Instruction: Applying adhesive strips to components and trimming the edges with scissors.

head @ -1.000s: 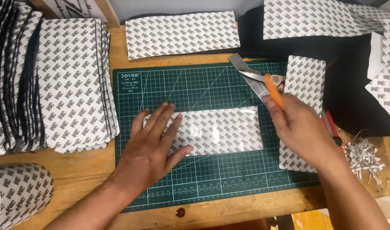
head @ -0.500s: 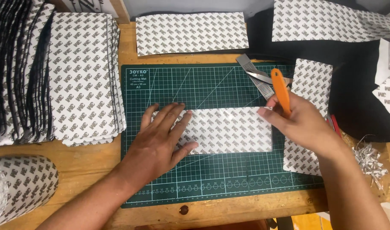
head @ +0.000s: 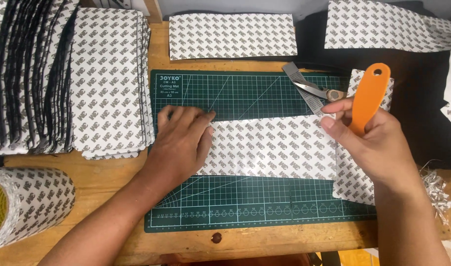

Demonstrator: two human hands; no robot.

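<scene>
My left hand lies flat, fingers together, on the left end of a white patterned sheet that rests across a green cutting mat. My right hand holds an orange-handled tool upright by its lower end, above the sheet's right end; its working end is hidden in the hand. Scissors lie on a metal ruler at the mat's upper right, just beyond my right fingertips.
Stacks of the same patterned sheets stand left of the mat, with more sheets at the back and back right. A big roll lies at the lower left. Silver shreds lie at the right on the wooden table.
My right hand has turned the orange tool more upright and shifted slightly right. My left hand has closed its fingers and stays pressed on the sheet's left end.
</scene>
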